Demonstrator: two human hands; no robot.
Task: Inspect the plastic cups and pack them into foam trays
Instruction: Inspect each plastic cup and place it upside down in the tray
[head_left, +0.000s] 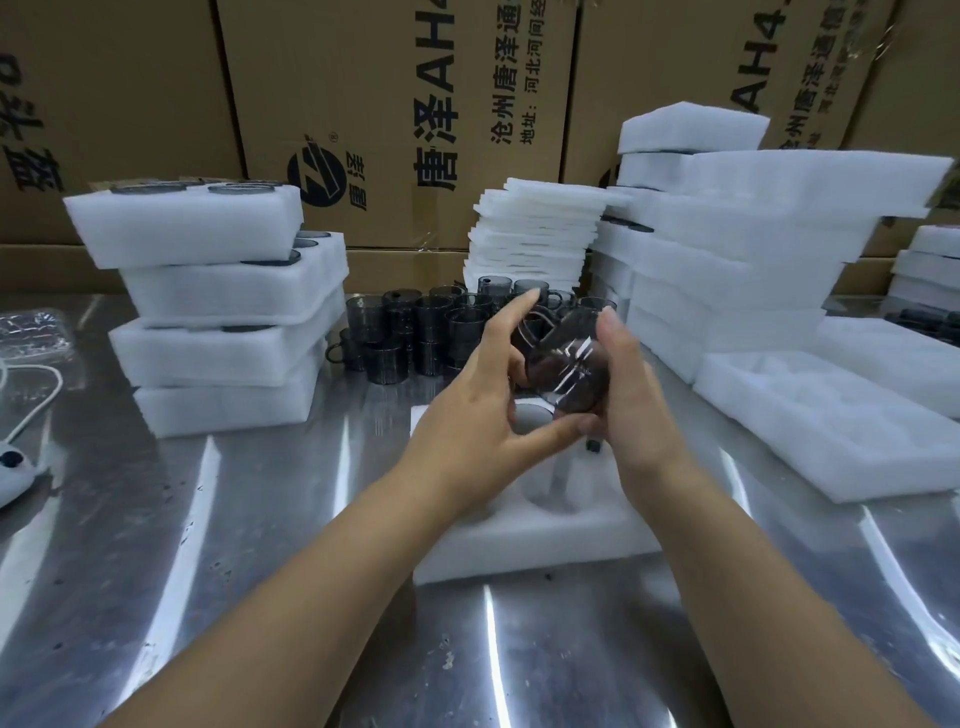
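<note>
Open steel near and left — blocked far and right

The table (234, 571) offers open steel along its near edge and left of the foam tray (519, 551), up to the left tray stack (223, 358). Far centre, loose cups (410, 332) and foam sheets (535, 234) close the way; the right tray stacks (753, 260) and a low tray (831, 431) crowd the right. Above the foam tray's far end, left hand (467, 415) and right hand (636, 410) hold a cup (566, 374).

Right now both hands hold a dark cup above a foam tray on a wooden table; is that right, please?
Almost: the table is shiny metal, not wooden, per the head view. The left hand and right hand do hold the dark cup above the foam tray.
</note>
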